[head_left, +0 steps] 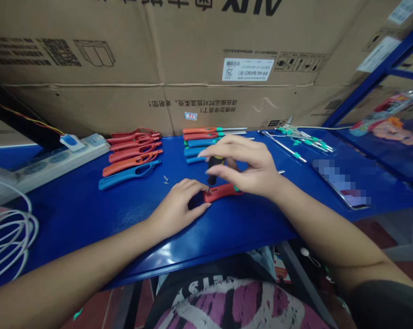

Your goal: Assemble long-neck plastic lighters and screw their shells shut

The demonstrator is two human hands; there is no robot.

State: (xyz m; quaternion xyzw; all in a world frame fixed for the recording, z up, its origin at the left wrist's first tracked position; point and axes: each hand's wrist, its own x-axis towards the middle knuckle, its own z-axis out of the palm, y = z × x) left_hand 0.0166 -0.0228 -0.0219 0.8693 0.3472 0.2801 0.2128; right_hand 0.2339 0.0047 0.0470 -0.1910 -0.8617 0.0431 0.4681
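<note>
My right hand (249, 164) grips a short black screwdriver (212, 176) with a yellow band, held upright. Its tip meets the left end of a red long-nosed lighter (223, 192) lying on the blue table. My left hand (182, 205) pinches that same end between thumb and fingers. A green part shows at the lighter's right end, partly under my right hand. Left of it lie several small screws (166, 180). Behind my right hand, a row of orange, red and blue lighters (196, 144) with metal rods is partly covered.
Red, orange and blue lighter shells (133, 176) line the left. Metal rods with green parts (307, 137) lie back right, near a phone (343, 185). A power strip (55, 160) and coiled white cable (11, 242) sit left. Cardboard (124, 100) walls the back; a bottle (386, 109) stands right.
</note>
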